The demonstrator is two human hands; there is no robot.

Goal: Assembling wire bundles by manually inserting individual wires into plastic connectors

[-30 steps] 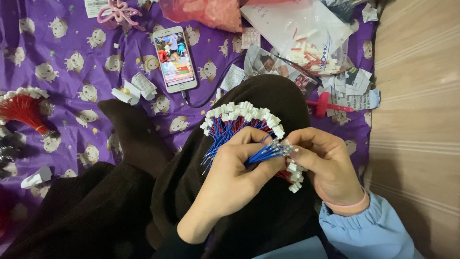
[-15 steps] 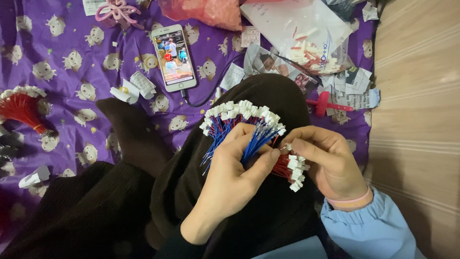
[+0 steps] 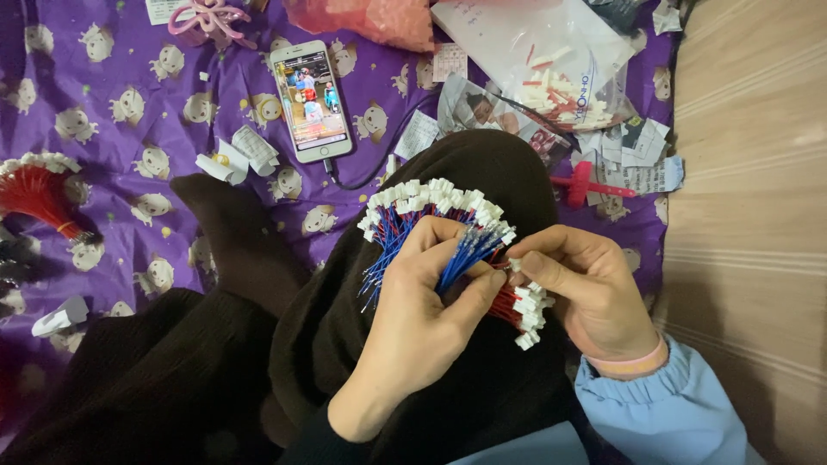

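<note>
My left hand (image 3: pixel 422 319) grips a fanned bundle of blue wires (image 3: pixel 405 237) tipped with small white plastic connectors, resting over my knee in dark trousers. My right hand (image 3: pixel 590 288) pinches one white connector at the bundle's right end, fingertips meeting those of my left hand. Beneath my right hand lies a second bunch of red wires with white connectors (image 3: pixel 521 310), partly hidden by the fingers.
A smartphone (image 3: pixel 310 99) with a lit screen and cable lies on the purple patterned sheet (image 3: pixel 112 103). A clear bag of white connectors (image 3: pixel 560 60) sits at the top right beside a red tool (image 3: pixel 590 185). Another red wire bundle (image 3: pixel 39 194) lies far left. Paper scraps are scattered around.
My right hand has drawn slightly to the right and now pinches a white connector at the end of the blue wires; the left hand keeps its hold on the bundle.
</note>
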